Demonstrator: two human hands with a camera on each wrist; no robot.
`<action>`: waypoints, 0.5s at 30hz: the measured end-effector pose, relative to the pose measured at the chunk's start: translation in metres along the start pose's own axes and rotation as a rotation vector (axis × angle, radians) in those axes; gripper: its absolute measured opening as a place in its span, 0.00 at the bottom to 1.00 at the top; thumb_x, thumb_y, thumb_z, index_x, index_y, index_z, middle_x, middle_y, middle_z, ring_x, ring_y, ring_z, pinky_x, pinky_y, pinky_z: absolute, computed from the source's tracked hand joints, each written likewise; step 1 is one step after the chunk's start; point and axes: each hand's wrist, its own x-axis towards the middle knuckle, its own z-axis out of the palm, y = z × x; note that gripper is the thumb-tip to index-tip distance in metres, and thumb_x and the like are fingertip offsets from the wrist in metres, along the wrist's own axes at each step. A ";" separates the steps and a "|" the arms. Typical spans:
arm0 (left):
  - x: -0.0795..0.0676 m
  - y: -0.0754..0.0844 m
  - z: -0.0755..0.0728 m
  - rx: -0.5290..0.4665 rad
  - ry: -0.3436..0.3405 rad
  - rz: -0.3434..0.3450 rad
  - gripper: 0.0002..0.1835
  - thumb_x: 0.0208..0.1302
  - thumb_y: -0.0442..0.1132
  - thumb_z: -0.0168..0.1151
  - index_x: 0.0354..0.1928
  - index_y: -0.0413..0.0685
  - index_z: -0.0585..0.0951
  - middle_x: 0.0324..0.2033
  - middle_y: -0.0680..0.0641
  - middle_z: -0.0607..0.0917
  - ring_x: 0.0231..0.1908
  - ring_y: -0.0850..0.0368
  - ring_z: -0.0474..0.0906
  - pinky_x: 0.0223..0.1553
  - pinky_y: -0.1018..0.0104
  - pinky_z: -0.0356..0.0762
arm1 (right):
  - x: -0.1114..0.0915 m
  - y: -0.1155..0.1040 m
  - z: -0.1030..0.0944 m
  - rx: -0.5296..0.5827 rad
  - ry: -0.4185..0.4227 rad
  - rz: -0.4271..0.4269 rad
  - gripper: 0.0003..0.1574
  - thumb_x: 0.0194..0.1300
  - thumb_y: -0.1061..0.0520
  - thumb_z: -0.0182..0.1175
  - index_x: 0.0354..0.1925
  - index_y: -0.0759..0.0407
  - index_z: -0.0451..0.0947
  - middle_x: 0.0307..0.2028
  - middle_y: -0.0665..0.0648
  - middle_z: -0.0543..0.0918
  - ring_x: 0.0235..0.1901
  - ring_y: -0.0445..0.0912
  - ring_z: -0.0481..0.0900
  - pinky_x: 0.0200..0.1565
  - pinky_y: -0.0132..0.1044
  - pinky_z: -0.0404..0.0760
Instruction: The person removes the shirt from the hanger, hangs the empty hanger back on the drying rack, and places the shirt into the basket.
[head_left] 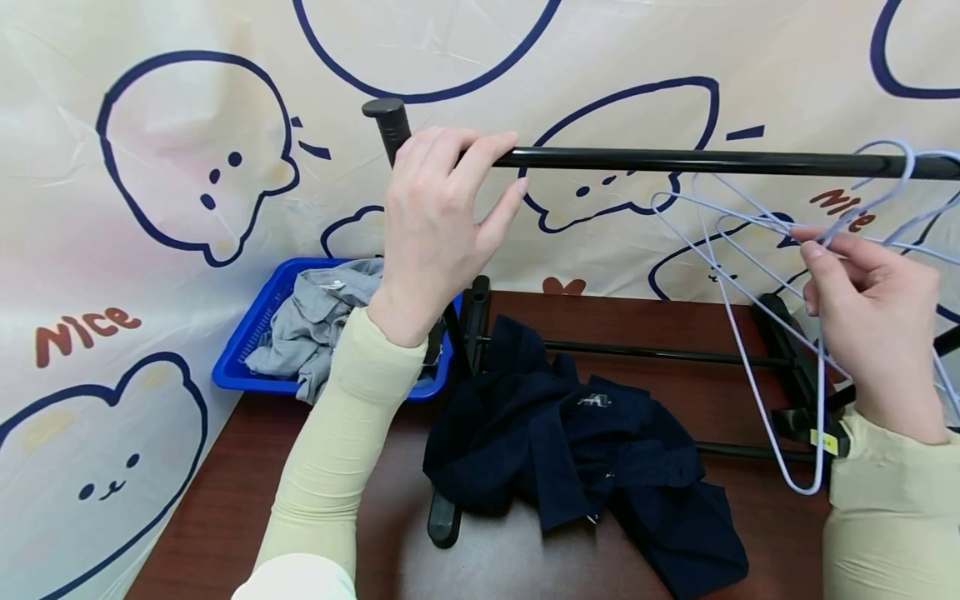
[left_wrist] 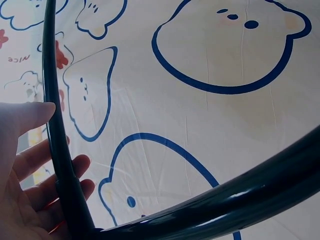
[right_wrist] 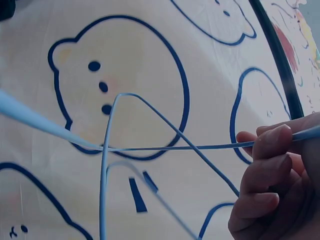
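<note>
My left hand [head_left: 442, 208] grips the black top bar [head_left: 637, 160] of a clothes rack close to its left end. In the left wrist view the thumb lies on one side of the bar [left_wrist: 56, 132] and the fingers curl behind it. On the right, my right hand [head_left: 881, 317] pinches a light blue hanger [head_left: 738, 337] near the base of its hook. That hook overlaps the top bar in the head view. Another blue hanger hook shows at the far right edge. The right wrist view shows thin hanger wire [right_wrist: 170, 148] running to the fingers [right_wrist: 270, 145].
Below the bar, a dark navy collared shirt [head_left: 570, 467] lies crumpled across the rack's base and the brown table [head_left: 405, 550]. Behind the left forearm stands a blue basket [head_left: 251, 382] with grey clothing [head_left: 315, 308] inside. A cartoon-printed sheet [head_left: 180, 333] hangs behind.
</note>
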 end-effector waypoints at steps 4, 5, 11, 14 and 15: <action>0.000 0.000 0.000 -0.002 0.002 0.002 0.20 0.74 0.50 0.59 0.54 0.44 0.86 0.44 0.43 0.84 0.48 0.44 0.77 0.60 0.54 0.68 | 0.001 -0.005 0.008 0.034 -0.039 -0.104 0.16 0.77 0.53 0.57 0.53 0.60 0.86 0.15 0.53 0.74 0.18 0.41 0.67 0.19 0.32 0.59; 0.000 0.000 0.000 -0.002 0.001 0.001 0.20 0.74 0.50 0.59 0.54 0.44 0.86 0.44 0.43 0.85 0.48 0.44 0.77 0.60 0.54 0.68 | 0.002 -0.006 0.010 0.043 -0.048 -0.129 0.15 0.77 0.54 0.57 0.51 0.60 0.86 0.15 0.54 0.75 0.19 0.41 0.67 0.20 0.32 0.59; 0.000 0.000 0.000 -0.005 0.004 -0.002 0.19 0.74 0.50 0.59 0.54 0.44 0.86 0.44 0.43 0.85 0.48 0.44 0.77 0.60 0.54 0.68 | 0.006 -0.008 0.024 0.128 -0.116 -0.240 0.13 0.76 0.59 0.58 0.43 0.66 0.86 0.19 0.54 0.76 0.19 0.42 0.67 0.24 0.32 0.60; 0.000 0.000 0.000 -0.005 0.005 0.000 0.19 0.74 0.50 0.59 0.54 0.44 0.86 0.44 0.43 0.84 0.48 0.44 0.77 0.60 0.54 0.68 | 0.007 -0.008 0.026 0.150 -0.139 -0.243 0.14 0.76 0.60 0.58 0.49 0.67 0.86 0.19 0.53 0.75 0.18 0.41 0.68 0.24 0.32 0.62; 0.000 0.000 0.000 -0.006 0.005 0.000 0.20 0.74 0.51 0.59 0.54 0.44 0.86 0.44 0.43 0.84 0.48 0.44 0.77 0.60 0.54 0.68 | 0.007 -0.008 0.027 0.150 -0.147 -0.242 0.14 0.76 0.60 0.58 0.50 0.66 0.86 0.19 0.53 0.75 0.18 0.41 0.69 0.24 0.31 0.64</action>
